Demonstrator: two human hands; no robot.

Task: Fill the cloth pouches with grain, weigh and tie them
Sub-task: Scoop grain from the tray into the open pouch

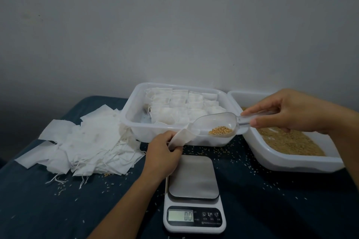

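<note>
Right hand point(287, 111) pinching scoop point(217, 125) of grain, left hand point(163, 151) pinching pouch point(181, 137), scale point(194, 196) reading 0.0

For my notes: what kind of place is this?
Probably a home packing corner, not a factory: a kitchen scale, plastic tubs of grain and filled pouches, on a cloth-covered table against a bare wall.

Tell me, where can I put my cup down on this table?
Bare cloth lies in front of the empty pouches, left of the scale, and right of the scale below the grain tray. It's crowded around the filled-pouch tray.
</note>
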